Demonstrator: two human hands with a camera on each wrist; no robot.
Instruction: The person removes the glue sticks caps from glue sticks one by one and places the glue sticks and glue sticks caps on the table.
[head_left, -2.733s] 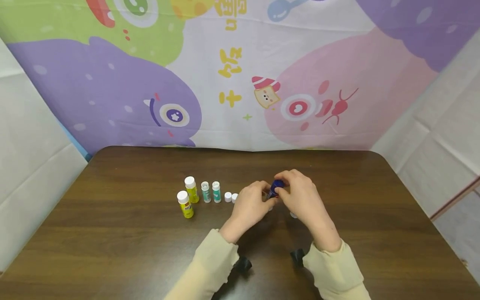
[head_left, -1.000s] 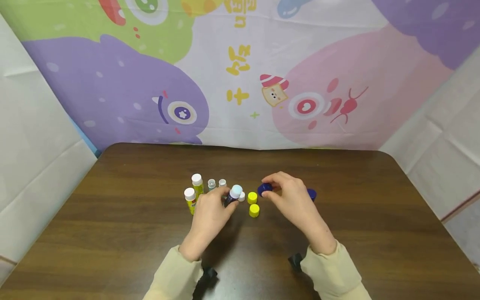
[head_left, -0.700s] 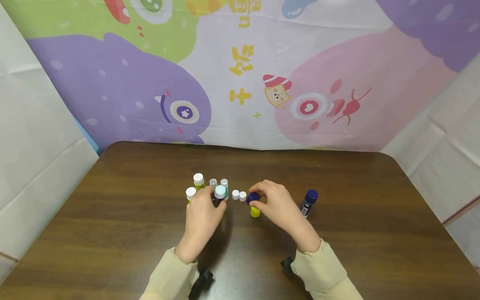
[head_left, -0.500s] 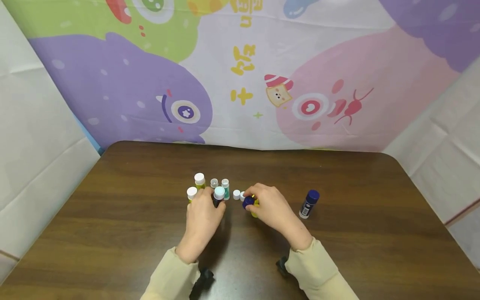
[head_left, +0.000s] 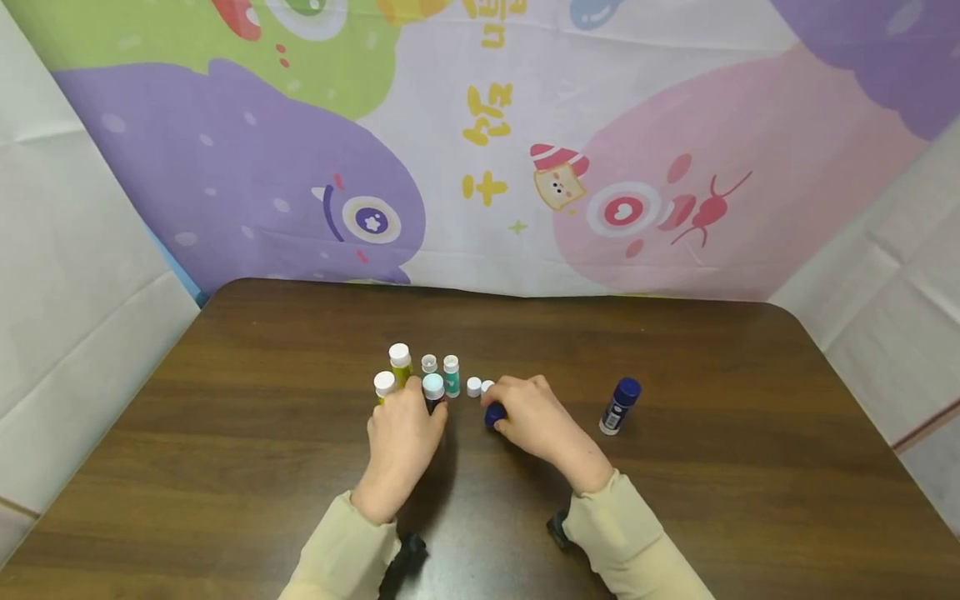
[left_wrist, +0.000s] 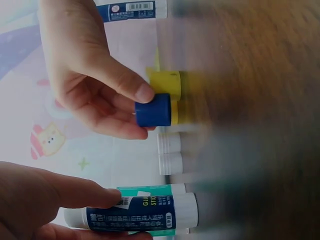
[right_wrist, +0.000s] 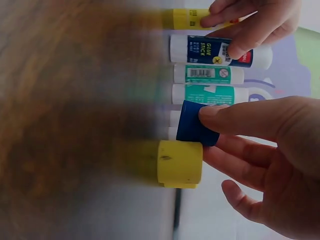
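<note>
My left hand [head_left: 397, 437] grips an uncapped navy glue stick [left_wrist: 130, 214], upright, its pale top showing in the head view. It stands between the yellow glue sticks [head_left: 401, 364] and the teal glue sticks [head_left: 452, 377]. With thumb and fingers, my right hand [head_left: 543, 423] pinches a blue cap [right_wrist: 196, 124] low over the table. Right beside that cap are the yellow caps [right_wrist: 180, 162], hidden behind my right hand in the head view. Two small white caps [head_left: 474, 387] sit just beyond it.
A second navy glue stick [head_left: 619, 407], capped, stands alone to the right on the brown wooden table [head_left: 720, 467]. Behind the table's far edge hangs a printed cartoon cloth [head_left: 480, 250]. Both teal sticks are uncapped; the yellow ones have white tops.
The blue cap has come off the navy glue stick. My left hand has carried the stick left to the other sticks; my right hand has brought the cap left and down beside the yellow caps.
</note>
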